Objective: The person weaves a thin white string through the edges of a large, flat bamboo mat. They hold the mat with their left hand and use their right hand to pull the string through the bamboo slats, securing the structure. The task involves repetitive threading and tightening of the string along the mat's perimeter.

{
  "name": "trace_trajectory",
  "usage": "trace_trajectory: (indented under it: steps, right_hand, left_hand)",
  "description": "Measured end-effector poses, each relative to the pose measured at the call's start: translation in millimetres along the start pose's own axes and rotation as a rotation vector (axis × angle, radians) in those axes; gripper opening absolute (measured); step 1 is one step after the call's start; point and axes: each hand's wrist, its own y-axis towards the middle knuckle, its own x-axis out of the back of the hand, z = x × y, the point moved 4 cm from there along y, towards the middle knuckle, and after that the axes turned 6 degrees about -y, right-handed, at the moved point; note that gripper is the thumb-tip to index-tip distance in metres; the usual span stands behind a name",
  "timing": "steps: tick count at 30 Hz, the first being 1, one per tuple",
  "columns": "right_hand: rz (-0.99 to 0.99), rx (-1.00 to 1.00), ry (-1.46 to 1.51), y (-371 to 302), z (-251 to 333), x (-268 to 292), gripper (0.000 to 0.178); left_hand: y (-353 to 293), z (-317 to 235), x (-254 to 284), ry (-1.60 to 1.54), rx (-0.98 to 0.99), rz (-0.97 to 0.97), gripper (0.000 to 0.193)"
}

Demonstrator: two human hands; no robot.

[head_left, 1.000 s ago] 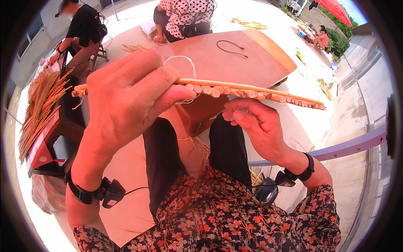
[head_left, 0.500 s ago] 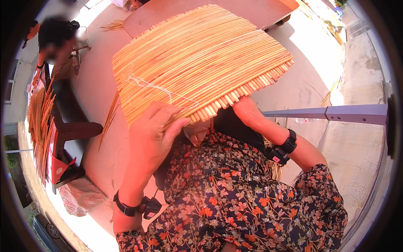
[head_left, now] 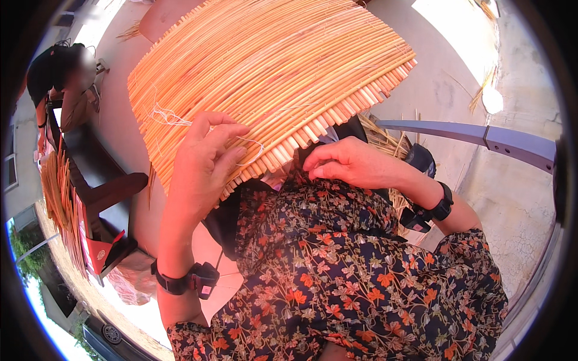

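Observation:
A wide mat of straw-coloured stalks (head_left: 259, 72), laid side by side and stitched with thread, slopes up in front of me. Its near edge shows a row of cut stalk ends. My left hand (head_left: 208, 153) is over the mat's near left part, thumb and fingers pinched on a loose white thread (head_left: 168, 115); a loop of it comes out beyond the fingertips. Just below the cut edge, apart from the mat, my right hand (head_left: 355, 163) has its fingers curled and thumb against the forefinger. What it pinches, if anything, is too small to tell.
A dark wooden bench (head_left: 111, 186) stands at the left with a bundle of loose stalks (head_left: 57, 192) beside it. Another person (head_left: 60, 78) bends over at the far left. More stalks (head_left: 385, 141) lie behind my right wrist. A grey metal bar (head_left: 457, 135) crosses at the right.
My right hand has come out from under the mat's edge and lies nearer to me. The left hand has moved off the edge onto the thread. The mat appears shifted up and left.

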Motion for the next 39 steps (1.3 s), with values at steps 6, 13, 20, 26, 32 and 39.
trace_trajectory:
  steps: [6, 13, 20, 26, 32, 39]
  right_hand:
    - [-0.208, 0.368, -0.251, -15, 46, -1, 0.017]
    - [-0.662, 0.508, -0.505, 2, 61, 25, 0.023]
    - [-0.661, 0.533, -0.556, 32, 62, 25, 0.019]
    - [-0.68, 0.484, -0.487, 48, 62, 23, 0.014]
    - [-0.667, 0.464, -0.462, 59, 66, 24, 0.013]
    - [-0.625, 0.442, -0.426, 66, 66, 26, 0.016]
  left_hand:
    - [15, -2, 0, 0.266, -0.137, 0.072, 0.012]
    - [21, 9, 9, -0.029, 0.274, 0.055, 0.008]
    - [27, 6, 32, 0.204, -0.087, -0.062, 0.018]
    - [24, -6, 28, 0.387, -0.288, -0.068, 0.032]
    - [19, -15, 30, 0.647, -0.331, -0.135, 0.033]
    - [20, -22, 39, 0.698, -0.328, -0.241, 0.016]
